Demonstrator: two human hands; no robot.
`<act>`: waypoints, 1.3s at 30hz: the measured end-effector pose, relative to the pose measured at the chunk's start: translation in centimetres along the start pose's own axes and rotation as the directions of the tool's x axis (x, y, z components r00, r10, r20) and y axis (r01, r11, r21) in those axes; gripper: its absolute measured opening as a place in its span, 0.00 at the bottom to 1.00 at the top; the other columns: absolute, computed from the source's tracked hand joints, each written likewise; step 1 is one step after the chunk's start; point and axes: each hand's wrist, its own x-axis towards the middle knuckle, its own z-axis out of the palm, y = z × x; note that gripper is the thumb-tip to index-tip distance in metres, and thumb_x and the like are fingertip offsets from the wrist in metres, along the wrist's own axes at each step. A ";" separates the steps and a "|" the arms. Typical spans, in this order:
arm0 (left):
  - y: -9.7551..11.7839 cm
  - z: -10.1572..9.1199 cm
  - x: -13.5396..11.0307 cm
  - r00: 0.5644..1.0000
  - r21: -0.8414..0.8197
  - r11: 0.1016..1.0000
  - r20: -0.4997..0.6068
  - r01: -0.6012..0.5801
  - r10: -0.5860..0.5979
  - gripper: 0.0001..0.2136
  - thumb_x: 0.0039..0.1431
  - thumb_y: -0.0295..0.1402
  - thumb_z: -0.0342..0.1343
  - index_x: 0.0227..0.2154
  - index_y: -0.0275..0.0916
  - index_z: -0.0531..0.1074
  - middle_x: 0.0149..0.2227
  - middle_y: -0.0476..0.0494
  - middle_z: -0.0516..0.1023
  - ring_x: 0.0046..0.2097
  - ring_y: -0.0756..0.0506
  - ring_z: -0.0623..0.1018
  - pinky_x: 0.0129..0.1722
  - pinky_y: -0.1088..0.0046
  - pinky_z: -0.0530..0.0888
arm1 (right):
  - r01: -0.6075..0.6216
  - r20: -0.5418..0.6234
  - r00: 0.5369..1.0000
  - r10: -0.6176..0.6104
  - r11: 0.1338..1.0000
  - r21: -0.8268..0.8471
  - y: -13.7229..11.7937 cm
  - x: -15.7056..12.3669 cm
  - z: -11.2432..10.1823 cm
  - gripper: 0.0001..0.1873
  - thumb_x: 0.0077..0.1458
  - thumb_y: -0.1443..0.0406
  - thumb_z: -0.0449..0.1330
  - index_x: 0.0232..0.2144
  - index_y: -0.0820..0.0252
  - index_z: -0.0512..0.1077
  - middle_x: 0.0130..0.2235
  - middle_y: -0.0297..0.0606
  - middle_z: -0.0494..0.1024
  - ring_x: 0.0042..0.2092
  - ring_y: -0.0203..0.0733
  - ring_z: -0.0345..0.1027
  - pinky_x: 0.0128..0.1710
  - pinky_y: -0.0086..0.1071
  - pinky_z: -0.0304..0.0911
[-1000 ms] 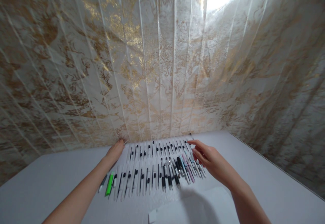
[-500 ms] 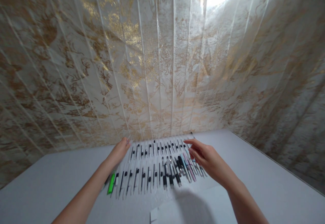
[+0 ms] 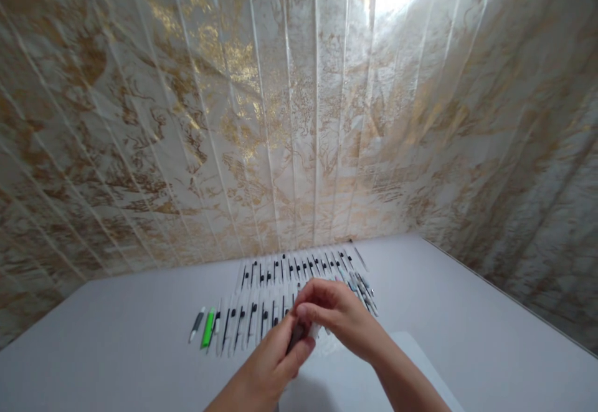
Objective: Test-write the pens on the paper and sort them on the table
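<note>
Several pens (image 3: 261,293) lie side by side in two rows on a white table (image 3: 116,337), mostly white with black clips. A green pen (image 3: 207,328) and a dark-tipped one lie at the left end of the near row. My left hand (image 3: 275,356) and my right hand (image 3: 336,315) meet above the near row, both with fingers curled. Between their fingertips they pinch a pen (image 3: 303,332), mostly hidden by the fingers. The hands cover the middle and right part of the near row.
A wall of white panels with gold marbling (image 3: 280,119) rises right behind the table and wraps round the right side. A white sheet (image 3: 355,374) lies on the table in front of the pens, under my forearms. Bright light shines at the top.
Both hands have drawn back from the far ends of the pen rows and come together above the near row, closing on a pen. The far row is now uncovered.
</note>
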 end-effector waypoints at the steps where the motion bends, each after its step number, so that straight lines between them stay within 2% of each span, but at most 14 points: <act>1: 0.0 -0.1 -0.1 1.000 0.014 1.000 0.004 0.001 -0.001 0.14 0.60 0.47 0.50 0.37 0.41 0.62 0.31 0.52 0.59 0.30 0.50 0.59 0.29 0.74 0.62 | 0.005 -0.008 1.000 -0.005 1.000 -0.027 -0.3 -0.1 -0.2 0.12 0.50 0.58 0.64 0.27 0.62 0.71 0.24 0.31 0.74 0.27 0.34 0.68 0.29 0.27 0.63; 4: 0.0 -0.5 -0.3 0.998 0.058 0.998 0.057 -0.012 0.009 0.12 0.61 0.45 0.50 0.37 0.42 0.61 0.34 0.51 0.62 0.34 0.49 0.62 0.34 0.74 0.63 | 0.063 -0.159 0.983 -0.091 0.984 -0.168 -1.7 -0.7 -1.5 0.13 0.52 0.57 0.62 0.25 0.61 0.70 0.22 0.31 0.73 0.25 0.33 0.65 0.26 0.26 0.60; 7: 0.1 -1.0 -0.5 0.992 0.110 0.994 0.125 -0.015 0.001 0.11 0.63 0.44 0.49 0.36 0.42 0.61 0.33 0.52 0.61 0.35 0.49 0.62 0.36 0.73 0.62 | 0.091 -0.337 0.923 -0.187 0.955 -0.280 -3.5 -1.6 -3.4 0.15 0.52 0.54 0.62 0.25 0.60 0.70 0.22 0.32 0.73 0.24 0.33 0.61 0.24 0.25 0.58; 10: 0.3 -1.2 -0.5 0.991 0.151 0.988 0.133 -0.010 -0.010 0.11 0.63 0.45 0.47 0.35 0.41 0.61 0.31 0.53 0.58 0.32 0.49 0.59 0.34 0.74 0.60 | 0.102 -0.393 0.890 -0.230 0.942 -0.319 -4.6 -2.5 -4.8 0.17 0.51 0.52 0.63 0.25 0.60 0.70 0.21 0.33 0.73 0.23 0.33 0.61 0.24 0.26 0.60; 13: 0.5 -1.1 -0.4 0.993 0.146 0.989 0.122 -0.018 0.000 0.11 0.63 0.44 0.48 0.34 0.42 0.60 0.30 0.54 0.58 0.32 0.49 0.59 0.34 0.74 0.60 | 0.100 -0.379 0.895 -0.236 0.933 -0.347 -4.8 -2.9 -4.9 0.17 0.52 0.52 0.62 0.26 0.60 0.70 0.22 0.34 0.74 0.24 0.34 0.62 0.25 0.27 0.60; 17: 0.6 -0.9 -0.6 0.993 0.118 0.993 0.116 -0.006 -0.008 0.11 0.62 0.44 0.51 0.34 0.42 0.62 0.31 0.53 0.60 0.33 0.49 0.61 0.36 0.74 0.60 | 0.088 -0.314 0.925 -0.214 0.924 -0.371 -4.2 -2.5 -3.4 0.15 0.54 0.54 0.61 0.26 0.60 0.70 0.23 0.33 0.73 0.25 0.34 0.61 0.24 0.26 0.57; 21: 0.4 -0.8 -0.7 0.993 0.023 1.000 0.117 0.016 -0.019 0.14 0.60 0.47 0.52 0.35 0.41 0.63 0.32 0.53 0.59 0.33 0.50 0.60 0.35 0.74 0.62 | 0.107 -0.156 0.969 -0.190 0.898 -0.428 -3.5 -2.0 -1.6 0.13 0.56 0.57 0.60 0.27 0.60 0.73 0.25 0.33 0.74 0.28 0.35 0.65 0.29 0.27 0.60; 23: 0.2 -0.8 -0.6 0.994 -0.089 0.996 0.104 0.027 -0.017 0.16 0.59 0.49 0.54 0.38 0.41 0.63 0.30 0.54 0.58 0.30 0.51 0.60 0.31 0.75 0.62 | 0.164 -0.044 0.976 -0.212 0.859 -0.484 -3.3 -1.9 -1.0 0.09 0.57 0.59 0.60 0.35 0.57 0.76 0.32 0.34 0.75 0.33 0.37 0.66 0.35 0.29 0.62; 26: -0.1 -0.9 -0.1 0.998 -0.323 0.946 0.056 -0.010 0.030 0.16 0.59 0.49 0.54 0.36 0.40 0.63 0.25 0.57 0.55 0.26 0.53 0.57 0.27 0.76 0.58 | 0.216 0.011 0.967 -0.255 0.794 -0.568 -3.2 -2.2 -0.6 0.16 0.57 0.63 0.61 0.48 0.53 0.70 0.40 0.35 0.73 0.38 0.38 0.65 0.41 0.31 0.62; 30: -0.3 -0.9 0.4 0.998 -0.551 0.832 -0.046 -0.069 0.052 0.15 0.59 0.47 0.55 0.33 0.41 0.61 0.25 0.58 0.55 0.24 0.55 0.51 0.24 0.78 0.53 | 0.228 0.065 0.963 -0.262 0.663 -0.713 -3.0 -2.6 0.4 0.10 0.54 0.73 0.61 0.37 0.55 0.69 0.36 0.32 0.71 0.36 0.36 0.65 0.36 0.27 0.61; 32: -0.3 -0.5 0.5 0.992 -0.556 0.827 -0.125 -0.076 0.007 0.16 0.57 0.48 0.57 0.33 0.41 0.61 0.26 0.58 0.57 0.24 0.55 0.53 0.25 0.79 0.54 | 0.218 0.065 0.958 -0.278 0.567 -0.794 -2.6 -2.5 1.2 0.09 0.52 0.74 0.61 0.33 0.56 0.68 0.36 0.33 0.71 0.36 0.37 0.66 0.35 0.28 0.61; 35: -0.4 0.2 0.4 0.963 -0.505 0.859 -0.261 -0.081 -0.062 0.19 0.54 0.52 0.58 0.34 0.43 0.61 0.28 0.56 0.62 0.26 0.54 0.59 0.27 0.78 0.58 | 0.135 -0.010 0.953 -0.304 0.451 -0.882 -1.5 -2.0 2.4 0.10 0.49 0.71 0.65 0.30 0.58 0.67 0.33 0.35 0.73 0.34 0.40 0.67 0.32 0.30 0.60; 37: -0.5 0.7 0.4 0.947 -0.487 0.868 -0.313 -0.092 -0.076 0.20 0.53 0.53 0.58 0.34 0.44 0.61 0.27 0.56 0.62 0.25 0.54 0.60 0.27 0.78 0.58 | 0.097 -0.047 0.951 -0.306 0.438 -0.894 -0.8 -1.5 2.7 0.10 0.48 0.71 0.65 0.28 0.58 0.66 0.31 0.35 0.74 0.32 0.40 0.67 0.31 0.29 0.60; 39: -0.7 1.0 0.4 0.944 -0.479 0.872 -0.323 -0.101 -0.068 0.20 0.53 0.54 0.57 0.34 0.44 0.61 0.24 0.58 0.58 0.24 0.53 0.57 0.26 0.77 0.57 | 0.098 -0.052 0.951 -0.304 0.455 -0.885 -0.4 -1.3 2.7 0.09 0.50 0.72 0.64 0.28 0.58 0.67 0.30 0.34 0.74 0.31 0.38 0.68 0.30 0.28 0.60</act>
